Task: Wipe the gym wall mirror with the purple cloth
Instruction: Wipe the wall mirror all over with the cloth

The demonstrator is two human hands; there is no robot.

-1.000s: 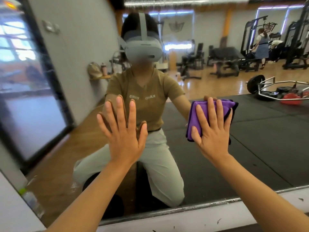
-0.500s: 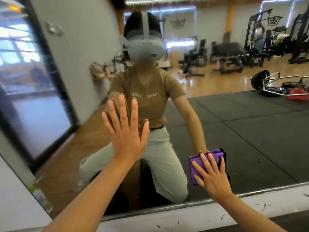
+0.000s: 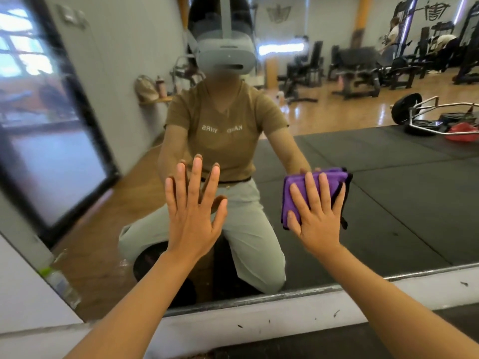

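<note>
Here, I pressed the purple cloth (image 3: 315, 193) flat against the mirror (image 3: 388, 203) with my right hand (image 3: 317, 218), fingers straight, while my left hand (image 3: 193, 216), open-palmed beside it, braced me.

— Any writing to read here?
— Only on the brown T-shirt (image 3: 223, 130) reflected in the mirror (image 3: 388, 193): white chest lettering, reversed by the glass (it looks like "KAND" and "YHRS", with the middle too faint to make out).
— Anything on the far wall?
— A dark emblem (image 3: 278, 12), too blurred to read.
</note>
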